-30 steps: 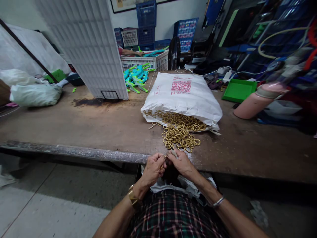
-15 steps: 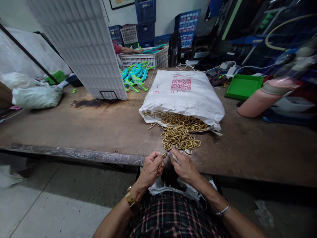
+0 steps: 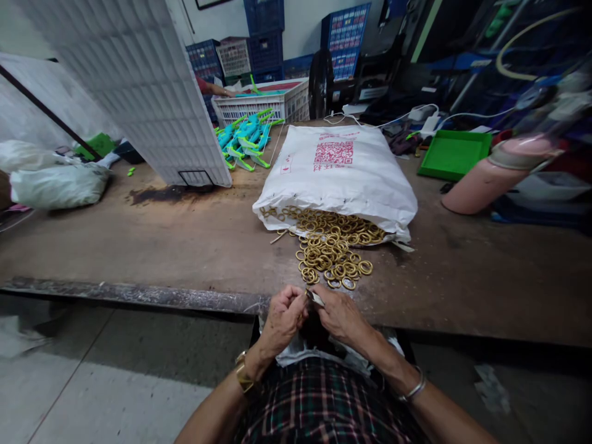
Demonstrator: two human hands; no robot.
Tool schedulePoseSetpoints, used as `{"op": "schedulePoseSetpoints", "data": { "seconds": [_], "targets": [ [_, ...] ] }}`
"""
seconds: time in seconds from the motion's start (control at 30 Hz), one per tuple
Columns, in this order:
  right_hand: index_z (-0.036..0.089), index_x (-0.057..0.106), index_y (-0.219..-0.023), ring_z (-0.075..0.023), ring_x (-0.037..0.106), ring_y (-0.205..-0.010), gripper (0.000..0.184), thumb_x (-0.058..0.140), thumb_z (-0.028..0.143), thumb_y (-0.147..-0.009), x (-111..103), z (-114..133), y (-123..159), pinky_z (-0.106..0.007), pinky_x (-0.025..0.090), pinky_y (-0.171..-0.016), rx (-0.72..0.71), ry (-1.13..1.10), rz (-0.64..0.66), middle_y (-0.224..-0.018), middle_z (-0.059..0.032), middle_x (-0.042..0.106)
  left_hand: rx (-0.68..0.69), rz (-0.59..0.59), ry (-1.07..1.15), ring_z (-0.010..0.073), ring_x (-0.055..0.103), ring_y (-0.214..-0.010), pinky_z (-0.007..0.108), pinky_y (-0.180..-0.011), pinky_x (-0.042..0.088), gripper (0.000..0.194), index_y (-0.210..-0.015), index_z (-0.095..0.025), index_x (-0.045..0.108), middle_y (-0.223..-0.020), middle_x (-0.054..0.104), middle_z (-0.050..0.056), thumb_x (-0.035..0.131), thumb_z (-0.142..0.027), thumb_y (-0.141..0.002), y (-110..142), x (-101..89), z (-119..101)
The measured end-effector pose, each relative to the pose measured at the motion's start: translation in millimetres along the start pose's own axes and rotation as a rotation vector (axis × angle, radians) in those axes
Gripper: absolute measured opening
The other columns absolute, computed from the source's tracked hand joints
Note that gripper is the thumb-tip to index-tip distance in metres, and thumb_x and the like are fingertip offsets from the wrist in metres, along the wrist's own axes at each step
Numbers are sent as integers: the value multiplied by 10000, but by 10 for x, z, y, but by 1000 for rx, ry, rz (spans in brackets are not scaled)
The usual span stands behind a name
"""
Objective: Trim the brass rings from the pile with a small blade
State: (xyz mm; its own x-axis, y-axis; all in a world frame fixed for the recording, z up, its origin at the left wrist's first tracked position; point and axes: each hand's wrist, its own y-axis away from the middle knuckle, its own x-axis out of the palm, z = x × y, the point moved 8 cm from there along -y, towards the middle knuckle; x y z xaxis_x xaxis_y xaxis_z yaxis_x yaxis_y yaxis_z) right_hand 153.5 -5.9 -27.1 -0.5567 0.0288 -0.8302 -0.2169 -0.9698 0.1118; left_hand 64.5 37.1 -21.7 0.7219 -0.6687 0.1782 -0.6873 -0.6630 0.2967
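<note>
At the table's front edge my two hands almost meet. My left hand (image 3: 285,313) is closed in a pinch on a small gold-coloured ring (image 3: 307,293), mostly hidden by the fingers. Gripped in my right hand (image 3: 341,313) is a small tool with a pale handle (image 3: 317,299), its tip against or very near that ring; its exact kind does not show. Just beyond the fingers lies a heap of gold-coloured rings (image 3: 329,256). They spill from the mouth of a white woven sack (image 3: 296,172) with red print, which lies on its side.
On the brown table (image 3: 185,246) a tall white ribbed panel (image 3: 152,98) stands at left. Turquoise and green plastic pieces (image 3: 247,139) lie behind it. A green tray (image 3: 456,154) and a pink bottle (image 3: 494,176) are at right. Another person's arm (image 3: 217,89) reaches over a white crate (image 3: 263,111).
My right hand has moved slightly left, bringing the pale-handled tool up to the ring in my left hand. The camera view has shifted a little. The other person's arm has shifted slightly at the crate.
</note>
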Motion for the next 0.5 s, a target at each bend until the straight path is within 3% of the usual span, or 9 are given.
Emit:
{"op": "schedulePoseSetpoints", "data": {
  "seconds": [0.13, 0.3, 0.4, 0.5],
  "targets": [
    [169, 526, -896, -120, 472, -582, 203, 403, 112, -744, 9, 9, -15, -236, 215, -535, -7, 22, 78, -681, -23, 577, 17, -9, -32, 25, 312, -351, 159, -362, 238, 366, -710, -162, 450, -470, 437, -74, 558, -511, -721, 0, -18, -18],
    [169, 532, -920, -141, 512, -601, 256, 409, 104, -705, -114, 55, 18, -250, 232, -542, 21, 119, 54, -706, -48, 613, -18, 33, 78, 19, 290, -340, 151, -350, 212, 308, -722, -164, 453, -460, 436, -77, 569, -448, -748, 71, 19, -18],
    [172, 540, -927, -147, 532, -610, 258, 415, 113, -709, -224, -60, 53, -252, 244, -544, 104, 182, -7, -726, -57, 631, -42, 109, 207, 14, 272, -333, 144, -344, 193, 278, -700, -164, 451, -444, 418, -80, 592, -399, -750, 135, 118, -103],
    [182, 549, -901, -149, 544, -619, 220, 410, 138, -737, -431, -309, 124, -246, 260, -546, 202, 167, -174, -723, -53, 634, -86, 188, 381, 10, 246, -324, 137, -331, 193, 250, -720, -168, 459, -449, 405, -85, 619, -360, -737, 158, 213, -202]
  ]
}}
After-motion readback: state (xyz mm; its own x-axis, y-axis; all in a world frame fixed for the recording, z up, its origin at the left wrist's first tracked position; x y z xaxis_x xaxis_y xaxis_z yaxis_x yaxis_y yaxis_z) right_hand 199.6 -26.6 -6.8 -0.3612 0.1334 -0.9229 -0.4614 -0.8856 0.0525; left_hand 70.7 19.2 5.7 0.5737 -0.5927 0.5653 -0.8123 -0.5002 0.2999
